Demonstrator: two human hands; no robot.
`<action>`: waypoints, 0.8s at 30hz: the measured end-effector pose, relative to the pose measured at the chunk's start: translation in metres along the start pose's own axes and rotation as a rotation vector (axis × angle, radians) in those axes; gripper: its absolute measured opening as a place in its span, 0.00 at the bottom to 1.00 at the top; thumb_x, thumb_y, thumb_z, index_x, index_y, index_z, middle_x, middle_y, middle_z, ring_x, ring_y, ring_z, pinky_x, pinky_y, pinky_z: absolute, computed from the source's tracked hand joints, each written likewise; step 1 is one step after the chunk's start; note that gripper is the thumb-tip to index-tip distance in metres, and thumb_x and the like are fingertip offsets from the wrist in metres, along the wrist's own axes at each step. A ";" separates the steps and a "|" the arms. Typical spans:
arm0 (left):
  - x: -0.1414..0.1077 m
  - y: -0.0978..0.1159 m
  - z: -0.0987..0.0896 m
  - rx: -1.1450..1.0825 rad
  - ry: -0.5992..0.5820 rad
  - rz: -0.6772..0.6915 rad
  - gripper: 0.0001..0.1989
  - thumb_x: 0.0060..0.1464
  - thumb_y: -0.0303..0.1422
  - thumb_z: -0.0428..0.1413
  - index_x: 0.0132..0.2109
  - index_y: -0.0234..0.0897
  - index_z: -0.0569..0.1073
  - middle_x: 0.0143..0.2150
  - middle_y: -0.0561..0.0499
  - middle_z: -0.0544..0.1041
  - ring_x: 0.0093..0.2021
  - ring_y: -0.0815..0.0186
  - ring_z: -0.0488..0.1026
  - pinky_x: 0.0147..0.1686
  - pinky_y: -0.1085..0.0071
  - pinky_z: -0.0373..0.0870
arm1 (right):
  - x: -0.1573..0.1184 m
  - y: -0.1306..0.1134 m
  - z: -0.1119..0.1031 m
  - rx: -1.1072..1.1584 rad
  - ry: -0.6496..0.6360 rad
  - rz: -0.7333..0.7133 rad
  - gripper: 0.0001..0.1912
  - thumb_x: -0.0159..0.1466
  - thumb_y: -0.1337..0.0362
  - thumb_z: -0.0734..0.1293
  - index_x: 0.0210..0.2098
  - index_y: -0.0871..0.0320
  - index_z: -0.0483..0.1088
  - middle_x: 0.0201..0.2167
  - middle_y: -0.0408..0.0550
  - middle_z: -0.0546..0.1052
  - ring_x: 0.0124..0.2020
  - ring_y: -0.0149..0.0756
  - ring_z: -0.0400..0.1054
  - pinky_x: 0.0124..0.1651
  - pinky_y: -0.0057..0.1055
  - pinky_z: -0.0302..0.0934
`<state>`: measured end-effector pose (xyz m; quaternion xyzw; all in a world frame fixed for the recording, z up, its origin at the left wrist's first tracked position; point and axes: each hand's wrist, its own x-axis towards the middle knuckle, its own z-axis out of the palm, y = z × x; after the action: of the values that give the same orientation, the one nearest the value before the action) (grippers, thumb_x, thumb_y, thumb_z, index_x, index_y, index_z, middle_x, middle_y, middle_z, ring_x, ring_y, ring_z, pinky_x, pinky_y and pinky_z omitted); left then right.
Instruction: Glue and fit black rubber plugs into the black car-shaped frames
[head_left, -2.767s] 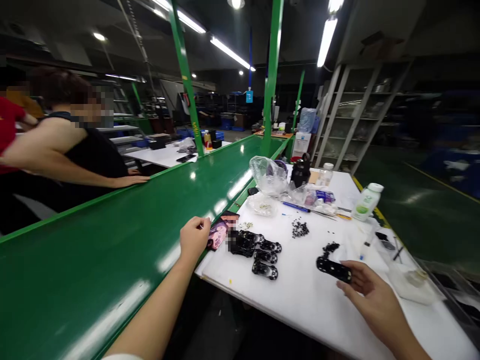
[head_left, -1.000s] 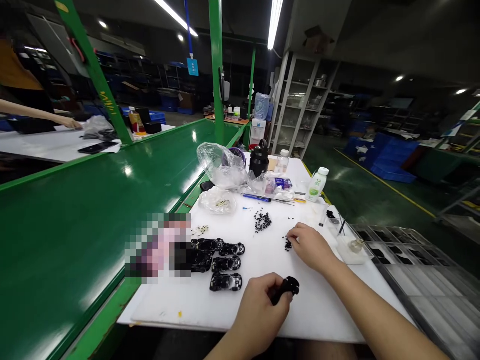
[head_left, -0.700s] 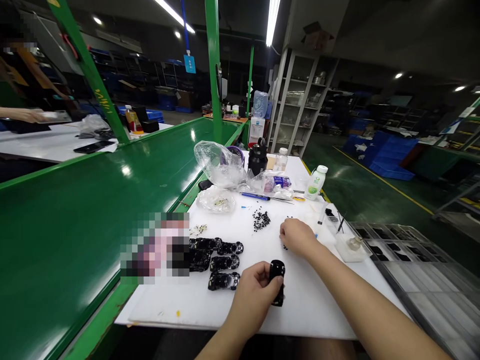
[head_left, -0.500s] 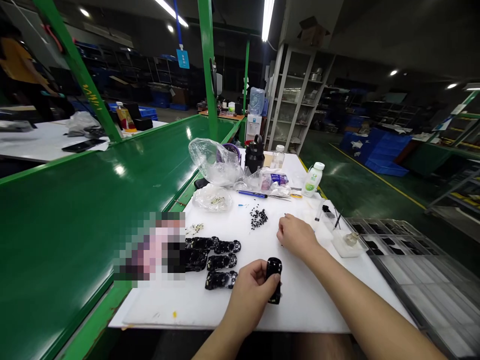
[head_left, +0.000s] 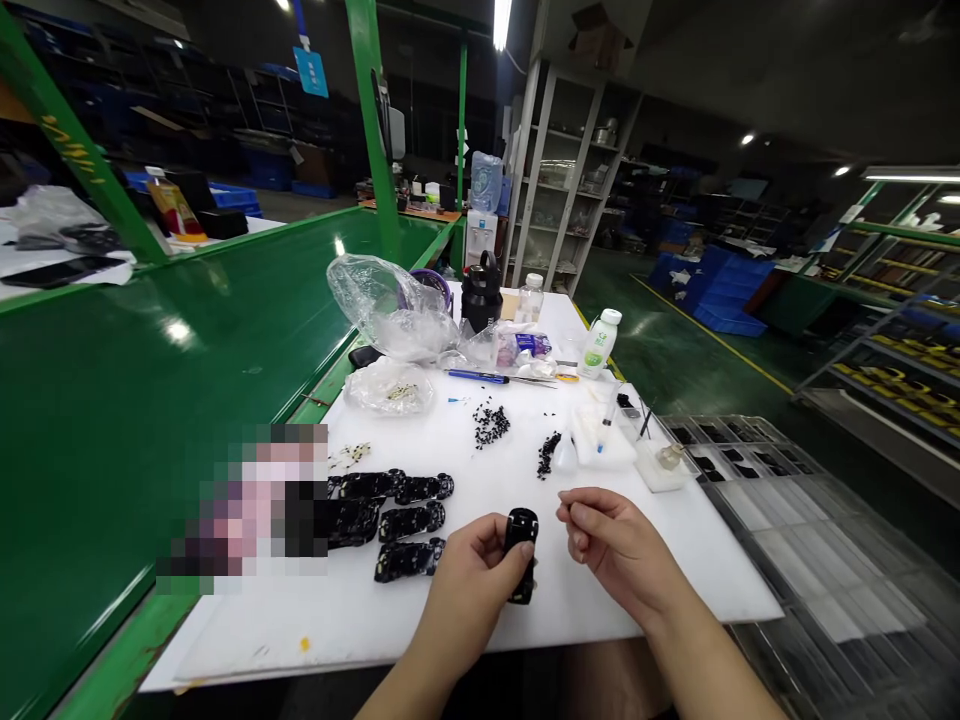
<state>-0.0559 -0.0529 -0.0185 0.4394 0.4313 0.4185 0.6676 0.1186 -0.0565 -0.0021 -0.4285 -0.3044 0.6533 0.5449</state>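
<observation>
A black toy car body (head_left: pixel 523 527) is gripped in my left hand (head_left: pixel 474 575), thumb across its side, low over the white work board (head_left: pixel 585 605). To its right is my right hand (head_left: pixel 619 535), apart from the car, with thumb and index finger pinched together; whatever is between the fingertips is too small to make out. Beyond the hands lie two piles of tiny black parts, one pile (head_left: pixel 492 426) in the middle and another pile (head_left: pixel 548 455) nearer my right hand. Several more black car bodies (head_left: pixel 411 521) stand in rows left of my left hand.
A plastic bag of small pale parts (head_left: pixel 390 388), blue-handled tweezers (head_left: pixel 478 377), a black bottle (head_left: pixel 481 295) and a white-green bottle (head_left: pixel 599 345) occupy the far side. At right are a small white tray (head_left: pixel 664 478) and a compartment box (head_left: pixel 795 540). A green conveyor (head_left: pixel 247 370) runs along the left.
My right hand has drawn back from the parts pile toward the car in my left hand, uncovering the pile. The left hand still holds the car. The view has turned slightly right.
</observation>
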 end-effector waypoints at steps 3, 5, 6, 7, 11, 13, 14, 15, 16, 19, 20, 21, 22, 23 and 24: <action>0.000 0.002 0.001 0.011 0.007 0.004 0.09 0.45 0.34 0.62 0.27 0.34 0.70 0.24 0.53 0.73 0.24 0.69 0.70 0.26 0.74 0.67 | 0.002 0.004 -0.001 0.030 -0.045 0.031 0.14 0.50 0.61 0.79 0.33 0.59 0.78 0.30 0.48 0.78 0.21 0.24 0.63 0.23 0.22 0.56; -0.001 0.002 0.001 0.008 0.006 0.006 0.09 0.46 0.34 0.62 0.28 0.34 0.70 0.24 0.52 0.73 0.24 0.69 0.70 0.26 0.74 0.67 | 0.002 0.006 -0.001 0.036 -0.057 0.028 0.13 0.51 0.60 0.79 0.33 0.58 0.77 0.30 0.48 0.78 0.20 0.23 0.63 0.22 0.22 0.55; -0.001 0.002 0.001 0.006 0.004 0.007 0.09 0.46 0.34 0.62 0.28 0.34 0.70 0.24 0.52 0.73 0.24 0.69 0.70 0.26 0.74 0.68 | 0.002 0.006 0.000 0.044 -0.056 0.022 0.13 0.51 0.60 0.79 0.33 0.58 0.77 0.30 0.48 0.78 0.20 0.23 0.63 0.22 0.21 0.55; -0.001 0.002 0.001 0.004 0.004 0.009 0.09 0.46 0.34 0.61 0.28 0.34 0.70 0.24 0.52 0.74 0.24 0.69 0.71 0.26 0.73 0.68 | 0.002 0.007 0.000 0.054 -0.052 0.014 0.13 0.51 0.60 0.79 0.33 0.58 0.77 0.31 0.48 0.78 0.20 0.23 0.63 0.23 0.21 0.55; -0.002 0.002 0.002 0.014 -0.003 0.013 0.08 0.47 0.33 0.61 0.28 0.34 0.70 0.24 0.52 0.74 0.24 0.69 0.70 0.26 0.74 0.67 | 0.001 0.008 0.003 0.105 -0.016 0.000 0.14 0.48 0.61 0.80 0.31 0.58 0.77 0.31 0.46 0.78 0.24 0.24 0.65 0.25 0.21 0.56; -0.002 0.003 0.002 0.019 -0.006 0.013 0.08 0.47 0.33 0.60 0.28 0.34 0.70 0.24 0.52 0.74 0.24 0.69 0.70 0.26 0.74 0.67 | 0.000 0.009 0.004 0.110 -0.013 0.022 0.15 0.47 0.61 0.81 0.31 0.58 0.78 0.28 0.45 0.77 0.24 0.24 0.65 0.25 0.21 0.56; -0.001 0.003 0.002 0.021 -0.008 0.014 0.08 0.47 0.33 0.60 0.28 0.34 0.70 0.24 0.52 0.74 0.25 0.69 0.70 0.26 0.73 0.67 | 0.000 0.009 0.005 0.108 -0.015 0.031 0.15 0.46 0.60 0.81 0.31 0.59 0.78 0.27 0.46 0.77 0.23 0.24 0.65 0.26 0.21 0.56; -0.001 0.003 0.002 0.022 -0.009 0.014 0.08 0.47 0.33 0.60 0.28 0.34 0.70 0.24 0.52 0.74 0.25 0.69 0.70 0.26 0.73 0.67 | 0.000 0.009 0.006 0.104 -0.015 0.036 0.16 0.46 0.60 0.81 0.31 0.59 0.78 0.26 0.46 0.77 0.23 0.24 0.64 0.26 0.21 0.57; -0.001 0.003 0.001 0.023 -0.011 0.014 0.08 0.47 0.33 0.60 0.28 0.34 0.71 0.25 0.52 0.74 0.25 0.68 0.70 0.26 0.73 0.67 | 0.000 0.009 0.006 0.097 -0.014 0.035 0.16 0.46 0.60 0.81 0.31 0.59 0.78 0.27 0.47 0.77 0.22 0.23 0.64 0.26 0.21 0.57; -0.001 0.001 0.001 0.041 -0.011 0.012 0.08 0.47 0.34 0.60 0.29 0.34 0.71 0.25 0.51 0.74 0.25 0.68 0.70 0.27 0.73 0.66 | 0.002 0.011 0.005 0.065 -0.012 0.026 0.15 0.46 0.60 0.81 0.31 0.58 0.78 0.28 0.47 0.78 0.22 0.23 0.64 0.27 0.21 0.57; -0.001 0.001 0.001 0.055 -0.012 0.011 0.08 0.47 0.34 0.60 0.29 0.34 0.71 0.25 0.51 0.74 0.26 0.67 0.70 0.27 0.72 0.66 | 0.002 0.012 0.004 0.041 -0.010 0.016 0.15 0.47 0.59 0.80 0.31 0.57 0.78 0.29 0.47 0.79 0.22 0.23 0.64 0.27 0.21 0.57; -0.001 0.000 0.001 0.075 -0.011 0.012 0.08 0.48 0.35 0.60 0.30 0.34 0.72 0.26 0.51 0.74 0.26 0.67 0.70 0.28 0.72 0.66 | 0.003 0.012 0.002 -0.002 -0.004 -0.004 0.15 0.47 0.58 0.80 0.32 0.57 0.78 0.29 0.47 0.79 0.23 0.24 0.65 0.27 0.22 0.57; -0.002 -0.001 0.002 0.102 -0.009 0.014 0.08 0.49 0.36 0.59 0.31 0.34 0.72 0.27 0.50 0.75 0.27 0.66 0.70 0.28 0.71 0.66 | 0.003 0.012 -0.001 -0.076 0.012 -0.033 0.15 0.48 0.57 0.79 0.32 0.57 0.78 0.29 0.47 0.79 0.23 0.25 0.65 0.27 0.23 0.58; -0.002 -0.001 0.003 0.147 -0.008 0.019 0.09 0.50 0.37 0.58 0.31 0.35 0.73 0.27 0.50 0.75 0.28 0.65 0.70 0.29 0.71 0.66 | 0.003 0.012 -0.004 -0.185 0.038 -0.074 0.15 0.50 0.56 0.77 0.33 0.57 0.78 0.29 0.47 0.79 0.24 0.27 0.66 0.27 0.24 0.59; -0.003 0.000 0.004 0.222 -0.013 0.028 0.09 0.52 0.37 0.57 0.32 0.35 0.74 0.28 0.50 0.75 0.29 0.65 0.70 0.30 0.71 0.66 | 0.004 0.010 -0.008 -0.331 0.072 -0.124 0.14 0.52 0.55 0.75 0.34 0.57 0.78 0.29 0.47 0.79 0.26 0.29 0.67 0.28 0.25 0.60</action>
<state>-0.0526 -0.0573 -0.0168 0.5192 0.4645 0.3748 0.6117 0.1213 -0.0557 -0.0149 -0.5157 -0.4140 0.5436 0.5168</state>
